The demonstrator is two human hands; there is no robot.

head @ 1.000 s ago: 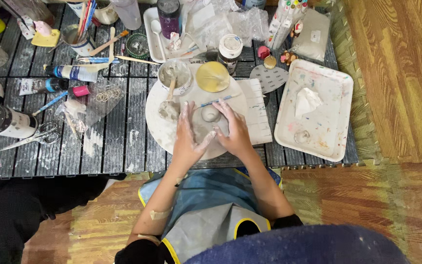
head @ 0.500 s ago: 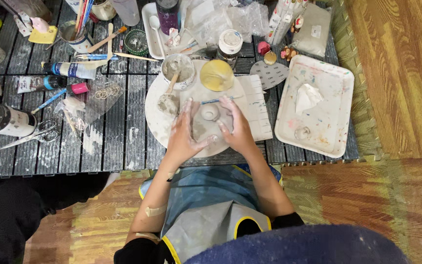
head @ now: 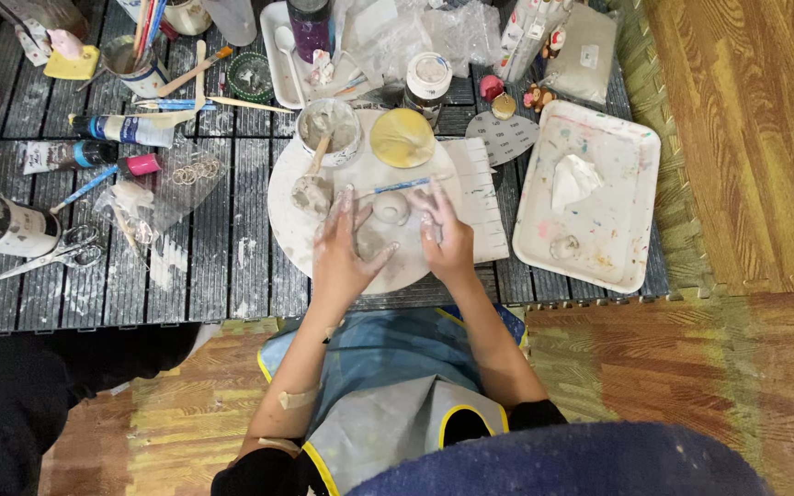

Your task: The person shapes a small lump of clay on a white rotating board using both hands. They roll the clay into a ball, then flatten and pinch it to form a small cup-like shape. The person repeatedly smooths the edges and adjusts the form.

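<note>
A small rounded lump of grey clay [head: 391, 207] sits on a round white board [head: 291, 234] on the dark slatted table. My left hand [head: 342, 250] lies palm down on the board, fingers spread, fingertips just left of the lump. My right hand [head: 448, 239] rests on the board's right side, its fingers reaching up beside the lump. Both hands are smeared with clay and neither closes on anything. A thin blue tool [head: 402, 185] lies just beyond the lump.
On the board's far edge stand a bowl of grey slip [head: 328, 129] with a stick and a yellow sponge [head: 402, 138]. A white paint-stained tray [head: 599, 248] lies to the right. Scissors [head: 48, 257], paint tubes [head: 117, 129] and a brush cup [head: 135, 64] crowd the left.
Both hands have drawn back from cupping the clay lump, which now shows between the fingertips. The view has shifted slightly.
</note>
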